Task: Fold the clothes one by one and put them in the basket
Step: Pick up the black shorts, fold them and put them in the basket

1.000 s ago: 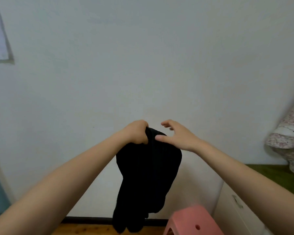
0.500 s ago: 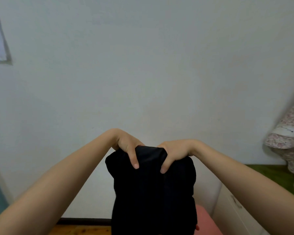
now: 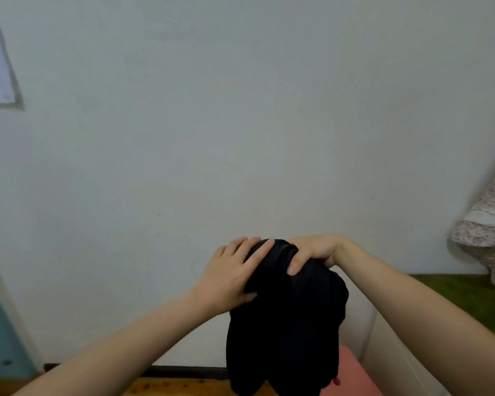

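A black garment (image 3: 286,332) hangs in the air in front of a white wall, folded over on itself and bunched at the top. My right hand (image 3: 312,251) grips its top edge, fingers curled over the cloth. My left hand (image 3: 230,277) lies flat against the garment's left side, fingers spread along the fabric and thumb pressing into it. No basket is in view.
A pink stool (image 3: 352,372) stands below the garment, partly hidden by it. A white cabinet (image 3: 397,355) with a green top (image 3: 463,298) is at the right, floral fabric (image 3: 489,227) above it. Wooden floor (image 3: 166,387) and a dark baseboard run along the bottom.
Half a second ago both hands gripped the garment's top side by side. My left hand has since slid to its left side and flattened; the cloth now hangs narrower and further right.
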